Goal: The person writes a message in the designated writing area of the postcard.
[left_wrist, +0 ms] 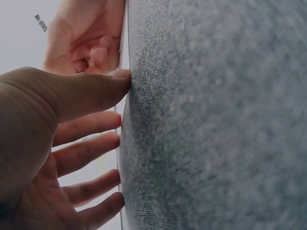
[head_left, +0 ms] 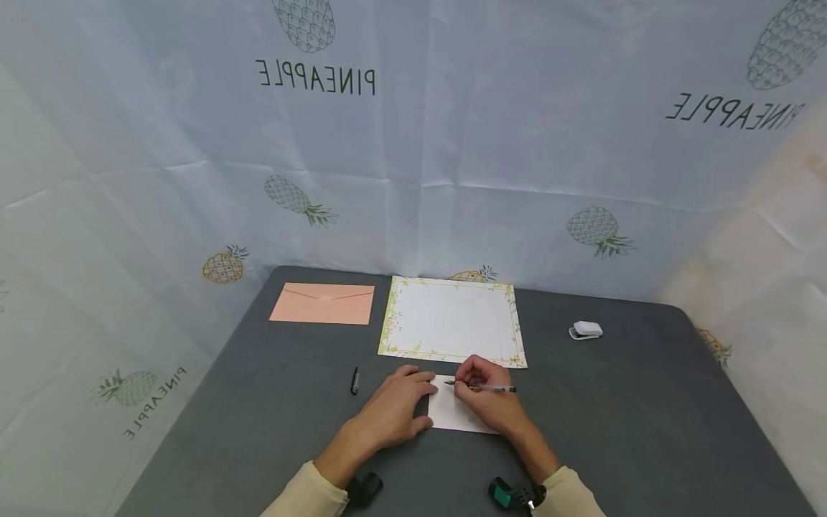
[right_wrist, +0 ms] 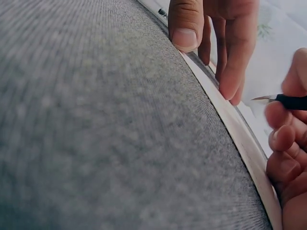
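Pen (head_left: 499, 388) pinched in R hand (head_left: 492, 403), tip over card (head_left: 446, 415); L hand (head_left: 394, 409), fingers spread, at card's L edge. Risk: card may skid if L presses lightly; smudges if R drags. Qty: 1 pen, 1 card, 1 cap (head_left: 354, 380) L of card, 1 envelope (head_left: 323, 312) + 1 bordered sheet (head_left: 455, 319) beyond it, 1 stapler (head_left: 586, 329) to its R.

2 cream sleeves are worn, the left sleeve (head_left: 309, 494) and the right sleeve (head_left: 568, 495), each ended at the wrist. A black, blocky wrist device (head_left: 365, 490) is worn on the left; on the right, a black wrist unit (head_left: 526, 495) is marked by a green panel (head_left: 502, 497).
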Demonstrator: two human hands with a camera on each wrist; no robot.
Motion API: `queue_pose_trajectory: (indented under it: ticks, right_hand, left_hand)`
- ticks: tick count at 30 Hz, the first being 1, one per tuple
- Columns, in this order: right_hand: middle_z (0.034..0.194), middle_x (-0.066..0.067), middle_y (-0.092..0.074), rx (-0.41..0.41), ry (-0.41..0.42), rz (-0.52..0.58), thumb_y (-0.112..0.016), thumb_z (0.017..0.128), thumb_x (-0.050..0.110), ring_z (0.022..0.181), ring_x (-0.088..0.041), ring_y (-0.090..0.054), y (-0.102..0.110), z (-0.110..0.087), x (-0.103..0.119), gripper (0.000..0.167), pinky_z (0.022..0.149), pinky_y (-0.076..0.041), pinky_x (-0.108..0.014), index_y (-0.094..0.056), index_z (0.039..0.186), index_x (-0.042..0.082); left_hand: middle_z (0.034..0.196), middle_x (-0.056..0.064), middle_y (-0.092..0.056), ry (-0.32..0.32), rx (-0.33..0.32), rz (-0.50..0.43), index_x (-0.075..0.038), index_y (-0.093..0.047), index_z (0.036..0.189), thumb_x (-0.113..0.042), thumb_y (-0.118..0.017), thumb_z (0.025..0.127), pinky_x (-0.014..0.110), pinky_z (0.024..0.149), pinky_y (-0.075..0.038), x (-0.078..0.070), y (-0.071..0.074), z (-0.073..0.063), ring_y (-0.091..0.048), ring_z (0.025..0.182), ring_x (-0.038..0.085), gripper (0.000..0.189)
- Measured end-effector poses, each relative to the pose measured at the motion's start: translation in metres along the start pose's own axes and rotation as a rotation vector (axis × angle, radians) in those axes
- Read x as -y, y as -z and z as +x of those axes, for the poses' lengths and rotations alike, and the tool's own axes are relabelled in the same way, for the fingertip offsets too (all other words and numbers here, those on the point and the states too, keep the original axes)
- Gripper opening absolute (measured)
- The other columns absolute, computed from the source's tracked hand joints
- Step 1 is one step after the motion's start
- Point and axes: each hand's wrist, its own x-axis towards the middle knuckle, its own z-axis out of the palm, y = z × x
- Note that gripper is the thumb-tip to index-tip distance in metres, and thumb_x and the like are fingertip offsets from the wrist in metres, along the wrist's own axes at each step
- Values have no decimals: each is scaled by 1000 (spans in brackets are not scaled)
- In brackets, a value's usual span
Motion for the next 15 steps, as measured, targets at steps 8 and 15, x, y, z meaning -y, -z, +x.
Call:
queue_pose_trajectory:
  ticks: [8, 15]
  right_hand:
    - [74, 11, -69, 5, 84, -77, -76, 85, -5, 61, -4, -56, -2, -2, -2, 32, 57, -45, -20, -69, 84, 26]
    - [77, 14, -71, 20, 124, -97, -78, 85, -5, 65, -4, -58, -3, -2, -5, 35, 59, -47, -21, -70, 85, 30]
  left_hand:
    - [154, 6, -68, 3, 19, -11, -11, -78, 136, -26, -92, 91, 52, 123, -49, 1, -2, -1, -57, 147, 35, 49]
    - [151, 5, -69, -3, 7, -25, -11, -78, 134, -25, -92, 90, 53, 123, -49, 2, -3, -1, -57, 146, 36, 48]
